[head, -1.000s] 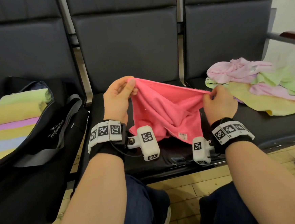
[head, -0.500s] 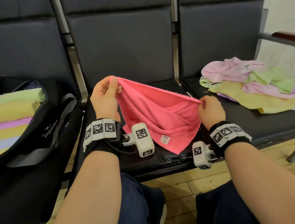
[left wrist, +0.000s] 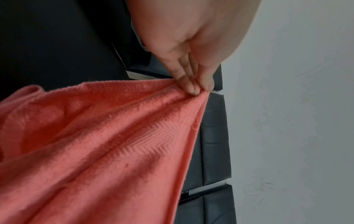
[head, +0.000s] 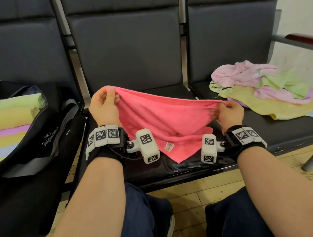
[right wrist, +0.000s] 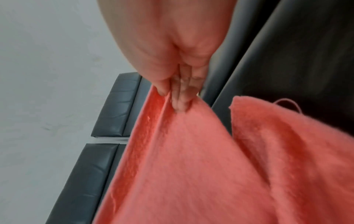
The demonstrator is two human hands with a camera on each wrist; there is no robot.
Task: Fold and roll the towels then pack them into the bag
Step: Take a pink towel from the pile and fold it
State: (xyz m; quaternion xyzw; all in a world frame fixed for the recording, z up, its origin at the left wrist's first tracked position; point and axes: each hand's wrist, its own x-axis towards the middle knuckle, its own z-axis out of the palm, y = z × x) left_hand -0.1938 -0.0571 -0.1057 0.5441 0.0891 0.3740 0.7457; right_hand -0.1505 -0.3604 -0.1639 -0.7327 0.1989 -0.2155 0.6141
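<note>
A pink towel (head: 163, 121) hangs stretched between my two hands above the middle seat (head: 193, 165). My left hand (head: 105, 105) pinches its upper left corner; in the left wrist view the fingertips (left wrist: 193, 89) press the towel (left wrist: 114, 144) edge against the thumb. My right hand (head: 228, 110) pinches the right corner, and the right wrist view shows its fingers (right wrist: 179, 97) on the towel (right wrist: 210, 166) hem. The lower tip with a small label (head: 170, 147) droops onto the seat. A black bag (head: 34, 146) on the left seat holds several rolled towels (head: 8, 120).
A loose pile of pink, green and yellow towels (head: 262, 91) lies on the right seat. A metal armrest (head: 299, 40) stands at the far right. My knees (head: 141, 222) sit close to the seat's front edge, over a tiled floor (head: 191, 196).
Both hands have drawn apart, pulling the pink towel's top edge taut. The right hand moved right and slightly down; the towel now spreads wider.
</note>
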